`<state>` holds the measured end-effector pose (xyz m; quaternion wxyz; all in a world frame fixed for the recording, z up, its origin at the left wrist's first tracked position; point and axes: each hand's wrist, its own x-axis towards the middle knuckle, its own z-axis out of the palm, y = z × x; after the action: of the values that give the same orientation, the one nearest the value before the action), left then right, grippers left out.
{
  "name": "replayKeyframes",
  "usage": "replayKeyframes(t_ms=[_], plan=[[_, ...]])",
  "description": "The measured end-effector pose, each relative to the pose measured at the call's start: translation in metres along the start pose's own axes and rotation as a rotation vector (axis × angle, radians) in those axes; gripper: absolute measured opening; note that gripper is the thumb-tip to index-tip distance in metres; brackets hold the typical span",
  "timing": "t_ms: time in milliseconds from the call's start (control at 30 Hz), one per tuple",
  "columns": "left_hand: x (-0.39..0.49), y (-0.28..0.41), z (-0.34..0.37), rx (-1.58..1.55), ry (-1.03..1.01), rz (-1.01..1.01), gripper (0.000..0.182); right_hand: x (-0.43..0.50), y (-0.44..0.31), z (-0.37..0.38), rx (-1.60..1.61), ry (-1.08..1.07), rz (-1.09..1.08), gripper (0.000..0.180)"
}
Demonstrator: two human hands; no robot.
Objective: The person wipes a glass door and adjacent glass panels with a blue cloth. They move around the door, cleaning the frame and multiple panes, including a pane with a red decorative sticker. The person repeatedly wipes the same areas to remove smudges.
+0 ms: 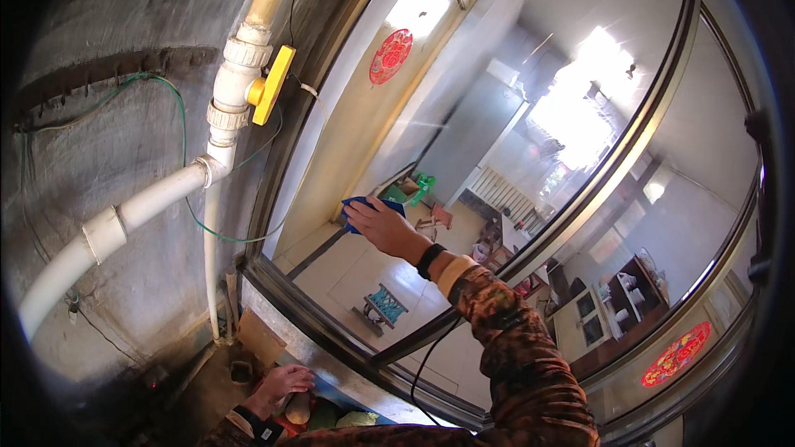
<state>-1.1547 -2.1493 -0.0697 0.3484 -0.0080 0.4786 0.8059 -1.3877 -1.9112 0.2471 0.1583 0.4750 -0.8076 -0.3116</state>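
My right hand point(385, 230), in a camouflage sleeve with a dark wristband, presses a blue cloth point(395, 205) flat against the glass pane point(348, 248) of a metal-framed window. The cloth shows above and left of the fingers. At the bottom left, my left hand point(289, 385) hangs low with its fingers bent and nothing seen in it. Below that hand lie a brownish oblong object point(298, 408) and a pale green bag point(357, 419).
A white pipe point(155, 186) with a yellow-handled valve point(270, 87) runs along the left wall, with a thin green cable point(184, 136) beside it. A dark cord point(422, 372) hangs before the window. Through the glass appear a folding stool point(385, 305) and a cabinet point(612, 316).
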Motion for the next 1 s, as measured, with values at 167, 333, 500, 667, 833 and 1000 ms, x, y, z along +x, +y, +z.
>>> replayKeyframes(t_ms=[167, 333, 500, 667, 833, 1000], plan=[[-0.002, -0.002, -0.016, -0.031, 0.003, 0.005, 0.033, -0.080, 0.135, -0.153, -0.299, 0.569, 0.577, 0.043], [0.013, -0.012, -0.015, -0.048, 0.002, -0.011, 0.032, -0.193, 0.270, -0.281, -1.046, 0.832, 0.807, 0.044], [0.036, -0.028, -0.008, -0.034, -0.076, -0.048, 0.024, -0.201, 0.075, -0.133, -0.433, 0.651, 1.003, 0.051], [0.062, -0.026, 0.000, 0.049, -0.169, -0.079, 0.024, -0.175, -0.076, -0.051, 0.015, -0.148, 0.517, 0.054], [0.079, -0.029, -0.001, 0.036, -0.155, -0.108, 0.023, -0.211, 0.035, -0.164, -0.226, 0.174, 0.758, 0.055], [0.101, -0.048, 0.006, 0.068, -0.213, -0.136, 0.024, -0.213, 0.057, -0.185, -0.653, 0.506, 1.161, 0.062]])
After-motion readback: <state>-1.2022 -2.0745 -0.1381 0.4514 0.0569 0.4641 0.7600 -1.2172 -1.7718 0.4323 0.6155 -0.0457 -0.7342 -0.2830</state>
